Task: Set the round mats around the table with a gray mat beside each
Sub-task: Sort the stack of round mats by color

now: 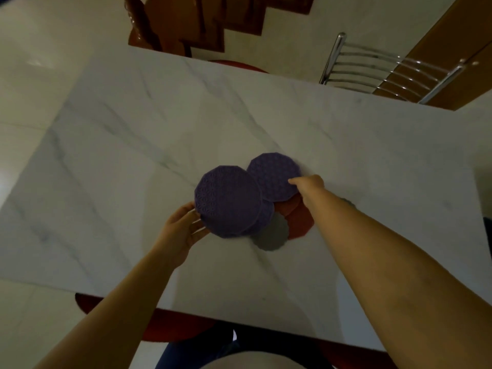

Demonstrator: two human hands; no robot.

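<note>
A pile of round mats lies mid-table on the white marble table (133, 155). My left hand (183, 230) grips the near-left edge of the top purple mat (227, 199), lifted and tilted; another purple mat peeks out just beneath it. My right hand (308, 186) pinches the right edge of a second purple mat (273, 175) lying further back. Under them a gray scalloped mat (273, 235) and a red mat (300, 222) show partly; the rest of the pile is hidden.
A chrome-backed chair (386, 73) stands at the table's far right side. A wooden staircase (186, 25) rises beyond the far edge. Red chair seats (165, 326) show at the near edge and at the far edge.
</note>
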